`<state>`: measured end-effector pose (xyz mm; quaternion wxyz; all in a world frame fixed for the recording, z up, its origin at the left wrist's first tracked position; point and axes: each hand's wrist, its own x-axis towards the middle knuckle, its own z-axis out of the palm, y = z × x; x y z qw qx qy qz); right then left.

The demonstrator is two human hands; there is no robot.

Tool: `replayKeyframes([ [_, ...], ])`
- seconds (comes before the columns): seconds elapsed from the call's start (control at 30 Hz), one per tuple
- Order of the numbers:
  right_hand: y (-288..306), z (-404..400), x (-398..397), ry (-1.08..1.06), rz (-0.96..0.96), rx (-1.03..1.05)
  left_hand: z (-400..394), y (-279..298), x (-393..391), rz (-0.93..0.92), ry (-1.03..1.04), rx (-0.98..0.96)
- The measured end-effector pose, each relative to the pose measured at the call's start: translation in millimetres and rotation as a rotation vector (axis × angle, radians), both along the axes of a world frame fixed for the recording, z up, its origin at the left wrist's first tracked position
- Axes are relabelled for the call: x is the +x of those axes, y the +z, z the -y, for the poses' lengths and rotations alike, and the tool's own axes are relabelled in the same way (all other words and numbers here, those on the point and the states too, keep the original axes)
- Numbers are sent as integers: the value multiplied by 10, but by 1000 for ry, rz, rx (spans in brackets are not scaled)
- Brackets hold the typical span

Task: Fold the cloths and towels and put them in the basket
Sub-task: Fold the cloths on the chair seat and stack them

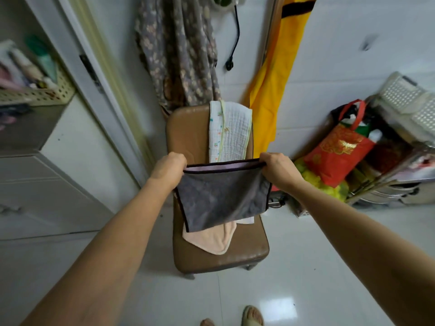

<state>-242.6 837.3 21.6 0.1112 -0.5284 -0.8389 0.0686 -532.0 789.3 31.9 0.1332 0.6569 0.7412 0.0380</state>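
hands (pixel 224 169) gripping grey towel (pixel 221 203), basket (pixel 42 95) holding clutter

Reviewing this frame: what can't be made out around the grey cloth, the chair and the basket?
Head view only:
- Peach cloth: upper part hidden behind the grey cloth.
- White quilted cloth: lower end hidden by the same cloth.
- Fingertips of left hand and right hand: curled behind the cloth's top edge.
- Cream basket contents: blurred, cut by the left edge.

even, soft indoor light, fairly bright. a pale square of glare shines on the glossy floor (pixel 277 307) near the bottom edge. wide-angle bending curves the door frame (pixel 94 74) at left. the shelf basket (pixel 40 95) at far left looks blurred.
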Motion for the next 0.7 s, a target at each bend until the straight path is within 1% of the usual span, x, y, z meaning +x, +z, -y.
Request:
replayKeyframes([
  [0.07,61,73,13,-2,-25,-20,109,5,-13,106,54,-16],
  [0.1,71,123,17,29,24,-40,197,-2,-20,131,59,-35],
  [0.17,63,200,48,70,90,-53,339,-14,-26,118,14,-58],
  [0.23,18,263,83,84,68,-55,423,-25,-28,105,-10,-32],
  [0.3,-29,322,73,126,153,-125,453,-30,6,88,-17,-88],
  [0.33,-65,343,66,133,157,-159,455,-33,25,86,7,-126],
  [0.43,-67,288,1,105,65,-156,384,0,60,52,78,-119],
  [0.5,5,215,-3,147,42,-146,363,63,42,30,48,-68],
  [0.57,71,167,36,181,20,-203,360,93,20,-13,0,-38],
  [0.7,42,107,156,253,29,-263,388,42,-47,-7,-96,-77],
])
